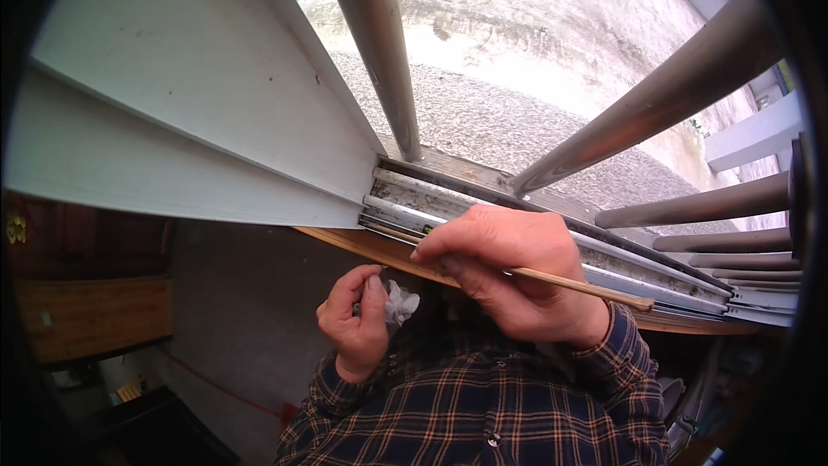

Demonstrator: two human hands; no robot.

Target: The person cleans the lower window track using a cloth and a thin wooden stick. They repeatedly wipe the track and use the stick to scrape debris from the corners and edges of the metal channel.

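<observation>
My right hand [517,265] grips a thin wooden stick [582,288], probably a chopstick, much as one holds a pen. The stick's narrow end reaches left into the inner groove of a white sliding-window track [414,210], near the corner with the frame. Dark dirt lines the grooves of this track. Lower and to the left, my left hand [356,317] is closed around a crumpled white tissue [402,303], thumb and forefinger pinched together. A small green bit [428,229] shows beside my right fingertips; what it is I cannot tell.
A white window frame [213,90] rises at the left. Metal bars [381,45] stand just outside the track, with a rough concrete surface [453,103] beyond. Along the inner side runs a wooden sill edge [349,247]. A wooden furniture piece [97,317] is at the lower left.
</observation>
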